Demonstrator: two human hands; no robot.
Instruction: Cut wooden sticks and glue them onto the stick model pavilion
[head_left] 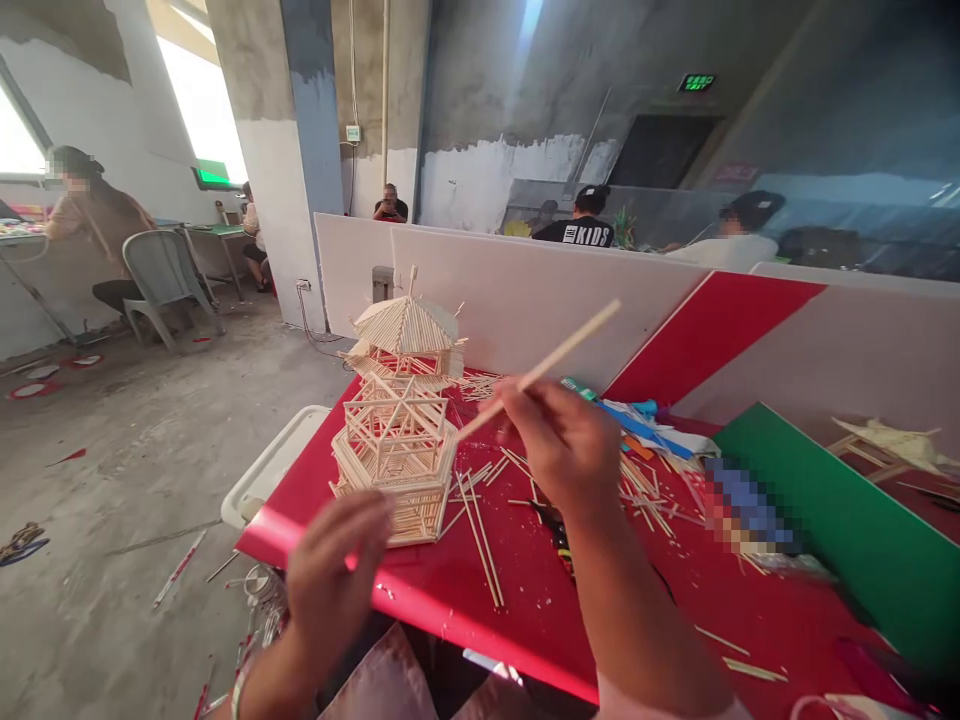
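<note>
My right hand [559, 445] is closed on a long wooden stick [559, 355], which slants up to the right above the red table [525, 590]. The stick's lower end points at a hexagonal model made of sticks [394, 450] near the table's left end. My left hand [337, 575] hovers in front of that model with its fingers curled; what they hold, if anything, is hidden. A second stick model with a pitched roof [409, 340] stands just behind the first.
Loose sticks [480, 530] and scraps litter the table, with a green board [847, 540] at the right and a white-and-red partition [585, 310] behind. A white tray [270, 465] juts out at the left. Other people sit beyond the partition and at far-left tables.
</note>
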